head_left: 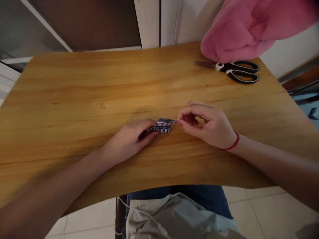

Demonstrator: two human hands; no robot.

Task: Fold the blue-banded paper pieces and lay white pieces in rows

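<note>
Between my hands, just above or on the wooden table (119, 83), is a small blue-and-white checked piece of fabric (163, 128), folded or bunched up. My left hand (134, 134) pinches its left end between thumb and fingers. With thumb and forefinger, my right hand (204, 122) grips a narrow, gathered tip at the right end. The piece is drawn to a point there. What lies inside the left hand's grip is hidden. A red cord circles my right wrist.
Scissors with black-and-white handles (243, 72) lie at the back right, blades toward the left. A pink plush-looking cloth (239, 33) sits beyond them by the wall. The table's near edge is close to my lap.
</note>
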